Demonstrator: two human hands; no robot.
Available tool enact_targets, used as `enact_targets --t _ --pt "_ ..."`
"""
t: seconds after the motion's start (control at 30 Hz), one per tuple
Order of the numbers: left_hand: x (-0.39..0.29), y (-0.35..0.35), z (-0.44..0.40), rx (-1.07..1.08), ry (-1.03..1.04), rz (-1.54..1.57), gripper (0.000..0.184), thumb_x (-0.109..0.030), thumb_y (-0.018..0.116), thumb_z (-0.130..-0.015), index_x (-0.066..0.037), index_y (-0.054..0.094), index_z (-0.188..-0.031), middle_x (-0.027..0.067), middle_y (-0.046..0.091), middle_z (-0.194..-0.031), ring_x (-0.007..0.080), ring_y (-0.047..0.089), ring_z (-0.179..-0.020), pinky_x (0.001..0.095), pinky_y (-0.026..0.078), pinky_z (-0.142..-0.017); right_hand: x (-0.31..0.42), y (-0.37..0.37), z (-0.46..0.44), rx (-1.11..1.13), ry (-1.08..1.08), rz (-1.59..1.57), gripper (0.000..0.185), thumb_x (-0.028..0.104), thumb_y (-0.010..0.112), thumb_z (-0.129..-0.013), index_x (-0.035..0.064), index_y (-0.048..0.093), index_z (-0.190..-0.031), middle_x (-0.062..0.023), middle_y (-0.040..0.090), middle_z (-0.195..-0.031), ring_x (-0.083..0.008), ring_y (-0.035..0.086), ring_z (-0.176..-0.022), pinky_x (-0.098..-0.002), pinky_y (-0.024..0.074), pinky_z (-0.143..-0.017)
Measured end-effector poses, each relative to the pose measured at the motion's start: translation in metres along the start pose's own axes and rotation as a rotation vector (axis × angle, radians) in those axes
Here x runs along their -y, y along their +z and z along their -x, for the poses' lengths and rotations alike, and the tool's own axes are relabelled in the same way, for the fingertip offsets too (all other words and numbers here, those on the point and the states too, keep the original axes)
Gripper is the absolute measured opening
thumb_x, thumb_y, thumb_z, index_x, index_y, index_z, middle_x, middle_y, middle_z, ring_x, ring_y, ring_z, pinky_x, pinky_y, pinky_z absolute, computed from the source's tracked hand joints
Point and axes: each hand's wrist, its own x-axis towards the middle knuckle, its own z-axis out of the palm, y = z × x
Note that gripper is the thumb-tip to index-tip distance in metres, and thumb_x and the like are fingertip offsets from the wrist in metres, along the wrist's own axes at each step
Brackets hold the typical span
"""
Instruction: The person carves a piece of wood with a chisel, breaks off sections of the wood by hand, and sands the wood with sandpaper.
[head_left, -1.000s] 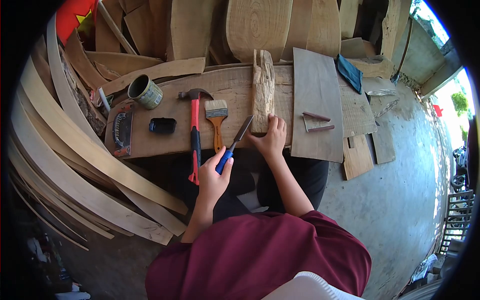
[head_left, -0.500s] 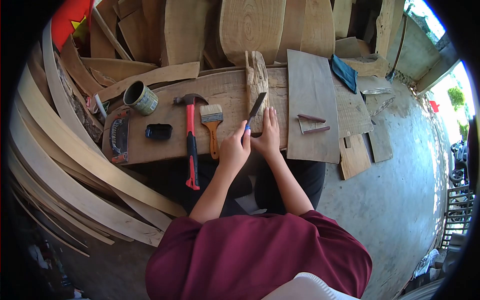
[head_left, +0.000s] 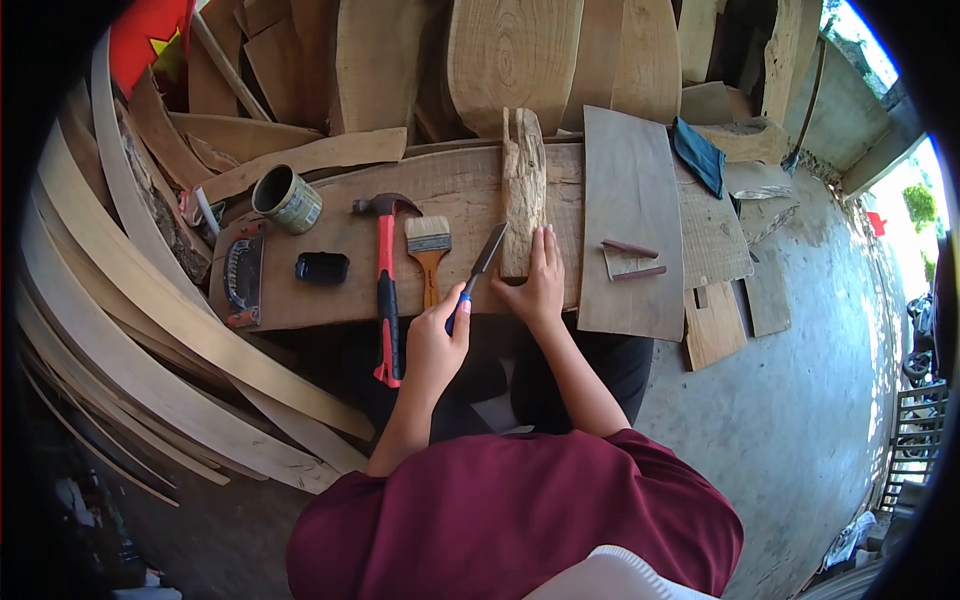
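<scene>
My left hand (head_left: 437,338) is closed around the blue handle of a chisel (head_left: 487,253). The dark flat blade points up and to the right, its tip close to the left edge of a rough, weathered wood block (head_left: 522,175); whether it touches cannot be seen. My right hand (head_left: 541,284) lies on the block's near right part, fingers stretched forward and thumb spread to the left near its front end. Left of the chisel lie a wide paintbrush (head_left: 428,255) and a claw hammer (head_left: 387,270) with a red and black handle.
The wooden bench (head_left: 350,215) also carries a tin can (head_left: 288,200), a small black tray (head_left: 322,267) and a hand plane-like tool (head_left: 243,278). At right lie a thin board (head_left: 630,200), two brown strips (head_left: 633,260) and a dark cloth (head_left: 699,157). Curved planks (head_left: 180,350) lean at left.
My left hand has drawn the chisel back toward me and to the left, taking the blade off from over the block. My right hand stays on the block. The view has shifted slightly.
</scene>
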Motion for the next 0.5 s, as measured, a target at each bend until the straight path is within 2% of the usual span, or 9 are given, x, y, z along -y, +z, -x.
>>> enact_targets --t 0.13,0.2,0.23,0.33,0.5 --pt "0.007 0.015 -0.025 0.003 -0.018 -0.009 0.029 -0.017 0.053 -0.092 -0.002 0.060 -0.115 0.0249 0.064 -0.088 0.0386 0.063 -0.083 0.0411 0.051 -0.070 0.002 -0.003 -0.001 0.025 0.034 -0.007 0.095 0.035 0.076 -0.063 -0.0061 0.033 -0.137 -0.0287 0.034 -0.141 -0.0411 0.038 -0.127 -0.0448 0.0338 -0.104" --pt "0.018 0.030 -0.045 -0.085 0.069 0.051 0.028 -0.018 0.053 -0.092 -0.003 0.060 -0.114 0.0249 0.063 -0.087 0.0391 0.063 -0.082 0.0416 0.050 -0.068 0.002 -0.002 -0.002 0.020 0.044 -0.007 0.095 0.034 0.076 -0.063 -0.0063 0.033 -0.137 -0.0291 0.034 -0.140 -0.0414 0.038 -0.127 -0.0448 0.0339 -0.104" --pt "0.018 0.031 -0.051 -0.051 0.027 0.039 0.028 -0.018 0.052 -0.092 -0.003 0.061 -0.114 0.0248 0.063 -0.087 0.0395 0.062 -0.081 0.0418 0.050 -0.067 0.002 -0.002 -0.002 0.018 0.049 -0.010 0.095 0.034 0.076 -0.063 -0.0065 0.033 -0.137 -0.0295 0.034 -0.140 -0.0416 0.038 -0.127 -0.0448 0.0341 -0.104" --pt "0.024 0.034 -0.057 -0.064 0.086 0.094 0.028 -0.019 0.052 -0.092 -0.003 0.061 -0.113 0.0253 0.063 -0.084 0.0399 0.062 -0.080 0.0420 0.050 -0.066 0.000 0.000 -0.004 -0.039 0.036 -0.038 0.100 0.032 0.079 -0.058 -0.0080 0.032 -0.136 -0.0318 0.034 -0.138 -0.0432 0.035 -0.129 -0.0454 0.0326 -0.105" --pt "0.014 0.019 -0.033 -0.020 0.060 0.028 0.029 -0.019 0.054 -0.091 -0.001 0.061 -0.113 0.0261 0.063 -0.081 0.0399 0.063 -0.078 0.0415 0.051 -0.066 0.000 -0.001 -0.003 -0.041 0.037 -0.015 0.094 0.032 0.077 -0.062 -0.0072 0.033 -0.136 -0.0308 0.035 -0.139 -0.0414 0.037 -0.129 -0.0442 0.0334 -0.105"
